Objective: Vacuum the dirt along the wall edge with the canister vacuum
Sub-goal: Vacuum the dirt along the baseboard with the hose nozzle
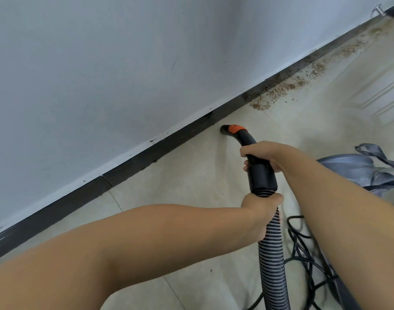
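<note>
A black vacuum handle tube (pixel 262 173) with an orange collar (pixel 235 128) curves down to the pale tiled floor, its mouth (pixel 224 130) just short of the dark baseboard (pixel 160 146). My right hand (pixel 266 153) grips the curved tube from the right. My left hand (pixel 262 209) grips the ribbed grey-black hose (pixel 273 265) right below the black cuff. Brown dirt (pixel 279 92) lies scattered along the baseboard farther right, ahead of the tube's mouth, and runs on toward the far corner.
A white wall (pixel 102 63) rises above the baseboard. A black power cord (pixel 303 249) loops on the floor at lower right. A grey bag or cloth with straps (pixel 357 166) lies behind my right forearm. A metal object (pixel 379 10) sits in the far corner.
</note>
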`<state>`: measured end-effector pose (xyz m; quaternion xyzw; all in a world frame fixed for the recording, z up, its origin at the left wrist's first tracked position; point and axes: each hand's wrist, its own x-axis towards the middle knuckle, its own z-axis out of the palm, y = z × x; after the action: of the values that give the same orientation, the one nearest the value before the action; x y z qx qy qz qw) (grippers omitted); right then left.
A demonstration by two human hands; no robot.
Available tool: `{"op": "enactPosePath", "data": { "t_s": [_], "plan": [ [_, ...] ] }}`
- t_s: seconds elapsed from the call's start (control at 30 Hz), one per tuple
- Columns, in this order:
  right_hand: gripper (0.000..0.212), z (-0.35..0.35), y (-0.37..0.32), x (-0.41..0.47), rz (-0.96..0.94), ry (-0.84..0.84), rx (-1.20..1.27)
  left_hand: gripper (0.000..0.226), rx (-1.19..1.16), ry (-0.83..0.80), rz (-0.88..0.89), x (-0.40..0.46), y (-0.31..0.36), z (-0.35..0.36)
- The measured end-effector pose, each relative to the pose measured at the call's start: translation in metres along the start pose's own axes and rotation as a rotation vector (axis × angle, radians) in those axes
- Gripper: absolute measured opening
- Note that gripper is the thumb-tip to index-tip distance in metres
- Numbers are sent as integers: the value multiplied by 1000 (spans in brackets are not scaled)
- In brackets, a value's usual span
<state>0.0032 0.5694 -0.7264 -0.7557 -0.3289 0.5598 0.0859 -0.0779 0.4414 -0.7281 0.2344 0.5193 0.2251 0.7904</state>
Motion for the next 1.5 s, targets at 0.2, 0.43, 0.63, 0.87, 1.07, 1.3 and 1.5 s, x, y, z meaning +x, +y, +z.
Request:
{"op": "enactPosePath", "data": {
  "t_s": [0.2,0.43,0.63,0.87,1.07,1.3,1.5],
  "plan": [
    [23,6,7,-6,-18,-11,1,19,3,37,23,-8,-8,1],
    [19,20,-6,17,-88,22,94,20,10,87,43,10,2,-19],
    [18,-4,-10,38,-90,84,112,19,2,46,32,36,13,-9],
    [28,-30,-26,65,-82,173,117,21,31,14,36,76,34,-2],
    [31,-53,-29,74,-40,251,107,19,15,-39,-56,94,46,13],
    [32,-80,-8,74,41,379,117,17,-52,-156,-168,98,44,30],
    [35,-72,-7,80,-5,396,174,19,-44,-116,-122,101,41,18]
  ]
}}
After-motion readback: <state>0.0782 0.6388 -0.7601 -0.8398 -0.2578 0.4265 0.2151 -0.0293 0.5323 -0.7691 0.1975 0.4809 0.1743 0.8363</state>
